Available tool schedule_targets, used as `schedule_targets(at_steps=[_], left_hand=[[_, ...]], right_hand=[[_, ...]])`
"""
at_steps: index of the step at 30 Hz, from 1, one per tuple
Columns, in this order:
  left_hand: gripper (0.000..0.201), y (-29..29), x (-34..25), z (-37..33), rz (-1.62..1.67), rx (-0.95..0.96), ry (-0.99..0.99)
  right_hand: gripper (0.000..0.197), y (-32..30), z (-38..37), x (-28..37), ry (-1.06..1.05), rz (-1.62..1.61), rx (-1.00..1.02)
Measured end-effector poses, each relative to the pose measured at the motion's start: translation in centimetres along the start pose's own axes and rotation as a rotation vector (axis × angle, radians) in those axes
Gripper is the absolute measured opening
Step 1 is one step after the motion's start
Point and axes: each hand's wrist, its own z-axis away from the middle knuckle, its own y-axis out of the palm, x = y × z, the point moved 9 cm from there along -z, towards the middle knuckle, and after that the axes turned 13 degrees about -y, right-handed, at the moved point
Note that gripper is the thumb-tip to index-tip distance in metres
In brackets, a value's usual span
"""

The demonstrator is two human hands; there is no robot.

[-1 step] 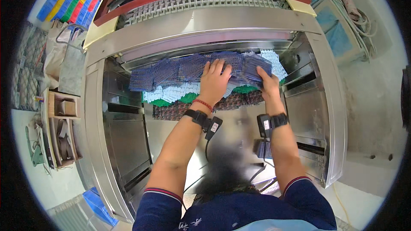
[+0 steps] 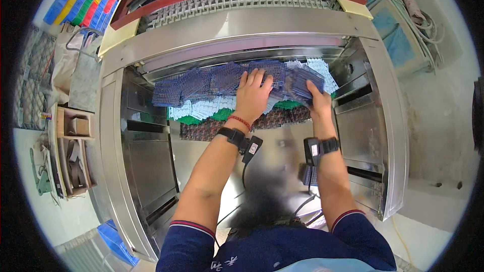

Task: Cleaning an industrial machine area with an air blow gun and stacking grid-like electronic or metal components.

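A row of thin blue panels [image 2: 191, 83], which look like circuit boards, lies overlapped across the machine's metal bay. My left hand [image 2: 253, 93] rests on them near the middle, fingers spread over their top faces. To its right, my right hand [image 2: 320, 100] grips the edge of a small stack of blue panels [image 2: 301, 84], thumb on top; its other fingers are mostly hidden. That stack is slightly blurred. Under and in front of the blue layer show white panels [image 2: 222, 104], green panels [image 2: 189, 120] and dark reddish panels [image 2: 196, 132].
Steel side walls [image 2: 151, 166] flank the bay, and a steel crossbar [image 2: 242, 22] spans its far side. Beyond it runs a roller conveyor [image 2: 242, 5]. Wooden shelving [image 2: 61, 146] stands left, with coloured bins [image 2: 83, 2] at the back left. Devices are strapped to both my wrists.
My right hand has shifted slightly to the right and toward me, and the blue stack it grips has moved with it. The left hand stays in place.
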Motion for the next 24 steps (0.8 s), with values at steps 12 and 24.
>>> schedule_targets(at_steps=[12, 24], left_hand=[[0.044, -4.0, -1.0, 1.0, 0.153, 0.093, -0.002], [0.102, 0.1, 1.7, 21.0, 1.345, 0.647, -1.256]], right_hand=[[0.045, -12.6, 10.6, -0.1, 0.217, -0.222, -0.155], [0.048, 1.3, 22.1, -5.2, 0.483, -0.143, 0.563]])
